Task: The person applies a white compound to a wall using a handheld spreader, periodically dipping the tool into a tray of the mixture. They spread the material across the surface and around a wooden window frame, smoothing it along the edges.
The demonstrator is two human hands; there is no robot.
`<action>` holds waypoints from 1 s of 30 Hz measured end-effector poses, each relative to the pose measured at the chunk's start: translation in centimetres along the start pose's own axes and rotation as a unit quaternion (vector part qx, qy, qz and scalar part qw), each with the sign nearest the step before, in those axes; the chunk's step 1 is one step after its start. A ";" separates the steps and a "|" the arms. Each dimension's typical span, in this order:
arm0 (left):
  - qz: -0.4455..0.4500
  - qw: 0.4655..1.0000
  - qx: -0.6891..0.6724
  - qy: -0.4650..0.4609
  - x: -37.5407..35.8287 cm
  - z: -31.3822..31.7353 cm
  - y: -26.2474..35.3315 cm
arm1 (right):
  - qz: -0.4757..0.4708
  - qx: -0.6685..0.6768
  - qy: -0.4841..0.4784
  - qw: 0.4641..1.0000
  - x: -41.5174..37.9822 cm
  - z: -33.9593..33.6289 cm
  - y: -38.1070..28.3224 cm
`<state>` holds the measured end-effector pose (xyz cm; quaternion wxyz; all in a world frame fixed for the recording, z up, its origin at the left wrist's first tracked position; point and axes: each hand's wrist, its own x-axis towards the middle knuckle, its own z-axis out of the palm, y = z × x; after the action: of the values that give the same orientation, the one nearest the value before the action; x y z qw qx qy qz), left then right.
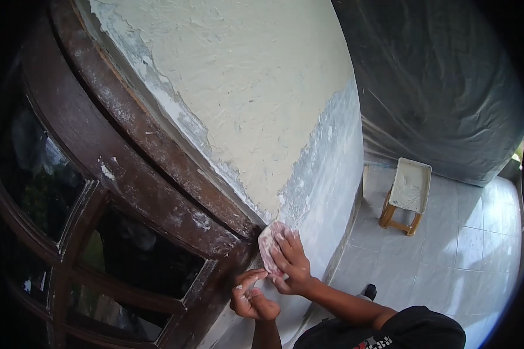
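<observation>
My right hand (291,263) is spread over a flat pinkish piece (268,243) smeared with white, pressing it against the wall beside the door frame. Whether this piece is a scraper or a cloth is not clear. Just below and to the left is my left hand (254,295), its fingers curled in and marked with white. One of its fingertips reaches the lower edge of the pinkish piece; anything inside the curled fingers is hidden. Above both hands, a rough cream coat of putty (244,99) covers the wall and narrows down to the pinkish piece.
Left of the wall stands a dark brown wooden door frame (128,157) with glass panes and white smears. Bare grey-white wall (326,168) borders the putty on the right. A putty-smeared tray (428,187) rests on a wooden stool (400,225) on the tiled floor, before dark plastic sheeting (436,87).
</observation>
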<state>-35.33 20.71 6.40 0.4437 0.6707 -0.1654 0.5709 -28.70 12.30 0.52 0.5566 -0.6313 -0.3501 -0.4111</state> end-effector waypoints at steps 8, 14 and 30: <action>-0.052 0.998 -0.029 0.014 -0.2 -0.2 0.6 | 0.020 -0.012 0.034 0.999 1.6 1.4 1.5; -0.031 0.999 -0.024 0.008 0.0 -0.1 0.1 | 0.020 -0.037 0.059 0.997 1.6 0.0 1.0; 0.047 0.991 0.024 0.125 0.9 -2.9 0.7 | -0.036 0.023 0.017 0.999 0.0 2.5 -0.4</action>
<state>-37.33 22.83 7.33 0.4175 0.5961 -0.1263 0.6741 -28.69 14.84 0.57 0.5620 -0.5979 -0.3724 -0.4336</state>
